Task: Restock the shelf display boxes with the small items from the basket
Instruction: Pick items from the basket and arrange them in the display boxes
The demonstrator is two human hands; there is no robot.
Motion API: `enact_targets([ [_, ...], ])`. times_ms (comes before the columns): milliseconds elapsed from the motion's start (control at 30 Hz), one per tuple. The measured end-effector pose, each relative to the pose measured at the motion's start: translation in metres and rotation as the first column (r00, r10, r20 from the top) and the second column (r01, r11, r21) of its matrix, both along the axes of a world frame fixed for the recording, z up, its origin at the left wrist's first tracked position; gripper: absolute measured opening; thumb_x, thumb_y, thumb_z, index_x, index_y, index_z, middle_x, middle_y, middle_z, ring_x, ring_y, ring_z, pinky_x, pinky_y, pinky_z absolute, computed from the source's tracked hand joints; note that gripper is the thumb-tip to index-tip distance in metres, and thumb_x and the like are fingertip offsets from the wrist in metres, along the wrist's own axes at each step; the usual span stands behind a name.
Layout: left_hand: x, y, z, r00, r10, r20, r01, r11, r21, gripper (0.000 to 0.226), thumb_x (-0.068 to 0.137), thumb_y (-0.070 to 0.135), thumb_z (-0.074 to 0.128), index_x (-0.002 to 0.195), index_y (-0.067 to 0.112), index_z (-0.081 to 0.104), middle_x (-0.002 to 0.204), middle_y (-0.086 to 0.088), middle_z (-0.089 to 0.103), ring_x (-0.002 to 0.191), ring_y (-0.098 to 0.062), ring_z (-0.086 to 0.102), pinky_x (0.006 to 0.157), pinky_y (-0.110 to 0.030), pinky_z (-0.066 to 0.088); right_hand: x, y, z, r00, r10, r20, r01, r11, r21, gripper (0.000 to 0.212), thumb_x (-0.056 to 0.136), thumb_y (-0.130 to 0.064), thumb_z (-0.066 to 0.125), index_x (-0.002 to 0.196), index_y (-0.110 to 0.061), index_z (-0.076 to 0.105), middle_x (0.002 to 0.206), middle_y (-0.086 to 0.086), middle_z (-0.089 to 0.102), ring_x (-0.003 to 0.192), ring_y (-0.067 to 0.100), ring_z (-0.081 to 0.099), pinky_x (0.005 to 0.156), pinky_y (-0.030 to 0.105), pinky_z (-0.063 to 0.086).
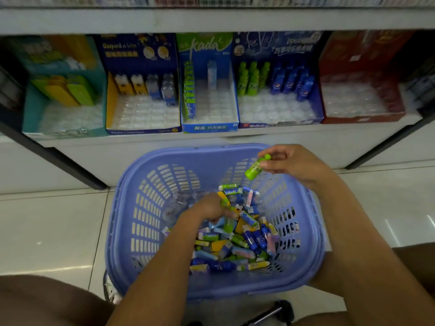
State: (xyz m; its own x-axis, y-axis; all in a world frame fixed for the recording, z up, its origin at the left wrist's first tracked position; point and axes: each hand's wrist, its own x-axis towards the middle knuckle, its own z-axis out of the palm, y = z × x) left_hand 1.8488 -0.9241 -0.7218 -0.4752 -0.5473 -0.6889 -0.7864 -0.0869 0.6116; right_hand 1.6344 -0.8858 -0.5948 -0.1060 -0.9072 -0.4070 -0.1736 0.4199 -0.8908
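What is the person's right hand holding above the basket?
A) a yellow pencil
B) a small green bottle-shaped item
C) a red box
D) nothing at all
B: the right hand pinches a small green bottle-shaped item over the far side of the purple basket, while the left hand digs in the pile of small items inside it.

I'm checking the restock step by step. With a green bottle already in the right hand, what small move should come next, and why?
Probably lift the right hand up to the dark blue display box and stand its green bottle beside the green bottles there. They look alike, and that tray has bare slots in front. The left hand is down in the basket.
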Motion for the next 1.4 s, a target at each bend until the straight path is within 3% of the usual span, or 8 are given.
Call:
enact_targets([
  [167,-0.007,-0.013,0.067,0.918,0.244,-0.314,-0.267,0.963,-0.033,0.043,0.077,0.040,0.076,0.055,0.010,0.056,0.046,-0.005,0.052,0.047,-0.018,0.053,0.056,-0.027,0.050,-0.018,-0.021,0.056,0.961,-0.109,-0.256,0.025,0.951,-0.308,0.031,0.072,0.004,0.075,0.101,-0.002,0.067,0.090,0.011,0.068,0.067,-0.002,0.066,0.071,0.009,0.052],
  [267,-0.007,-0.015,0.096,0.808,0.363,-0.463,-0.414,0.910,-0.009,0.038,0.077,0.039,0.076,0.053,0.013,0.059,0.046,-0.003,0.051,0.046,-0.015,0.052,0.052,-0.021,0.049,-0.032,-0.052,0.085,0.868,-0.161,-0.470,-0.056,0.908,-0.415,0.034,0.071,-0.003,0.078,0.103,-0.006,0.068,0.088,0.010,0.067,0.068,0.003,0.064,0.073,0.013,0.051],
  [500,-0.019,-0.017,0.128,0.719,0.369,-0.589,-0.490,0.870,-0.052,0.018,0.080,0.034,0.073,0.077,0.016,0.073,0.042,0.003,0.051,0.041,-0.011,0.049,0.050,-0.023,0.048,-0.046,-0.140,0.089,0.560,-0.032,-0.828,-0.288,0.929,-0.231,0.040,0.078,-0.013,0.074,0.117,-0.011,0.066,0.114,0.013,0.067,0.102,0.023,0.062,0.081,0.015,0.040],
  [800,-0.025,-0.023,0.118,0.656,0.435,-0.617,-0.574,0.818,-0.034,0.014,0.081,0.032,0.072,0.074,0.020,0.072,0.041,0.003,0.050,0.040,-0.011,0.047,0.048,-0.022,0.048,-0.062,-0.178,0.087,0.428,0.189,-0.884,-0.419,0.908,-0.008,0.045,0.079,-0.023,0.075,0.122,-0.020,0.063,0.120,0.011,0.062,0.105,0.026,0.057,0.077,0.020,0.035],
  [1033,-0.023,-0.034,0.118,0.511,0.541,-0.668,-0.658,0.746,0.101,0.024,0.082,0.027,0.073,0.061,0.019,0.065,0.042,0.001,0.050,0.041,-0.012,0.049,0.047,-0.019,0.045,-0.063,-0.174,0.080,0.456,0.155,-0.876,-0.389,0.920,-0.040,0.048,0.074,-0.017,0.079,0.119,-0.010,0.065,0.123,0.013,0.063,0.112,0.027,0.058,0.098,0.026,0.041],
  [1267,-0.022,-0.028,0.130,0.414,0.604,-0.681,-0.672,0.707,0.219,0.030,0.082,0.029,0.072,0.062,0.011,0.059,0.043,0.003,0.047,0.041,-0.013,0.047,0.049,-0.024,0.046,-0.047,-0.174,0.088,0.257,0.241,-0.936,-0.392,0.911,0.127,0.034,0.084,-0.015,0.068,0.117,-0.007,0.066,0.122,0.017,0.061,0.109,0.034,0.057,0.090,0.035,0.045],
  [1367,-0.020,-0.025,0.135,0.410,0.600,-0.687,-0.688,0.698,0.199,0.035,0.081,0.033,0.072,0.060,0.010,0.055,0.044,0.002,0.048,0.042,-0.014,0.048,0.053,-0.029,0.047,-0.036,-0.157,0.089,0.262,0.040,-0.964,-0.286,0.957,-0.038,0.028,0.088,-0.016,0.059,0.113,-0.004,0.064,0.116,0.018,0.062,0.108,0.034,0.057,0.090,0.037,0.046],
  [1400,-0.019,-0.024,0.136,0.407,0.602,-0.687,-0.698,0.690,0.191,0.038,0.081,0.034,0.072,0.058,0.011,0.054,0.044,0.002,0.048,0.043,-0.015,0.049,0.054,-0.030,0.047,-0.031,-0.145,0.090,0.336,-0.043,-0.941,-0.277,0.950,-0.143,0.028,0.087,-0.019,0.062,0.111,-0.004,0.065,0.111,0.017,0.064,0.105,0.032,0.058,0.089,0.034,0.046],
])
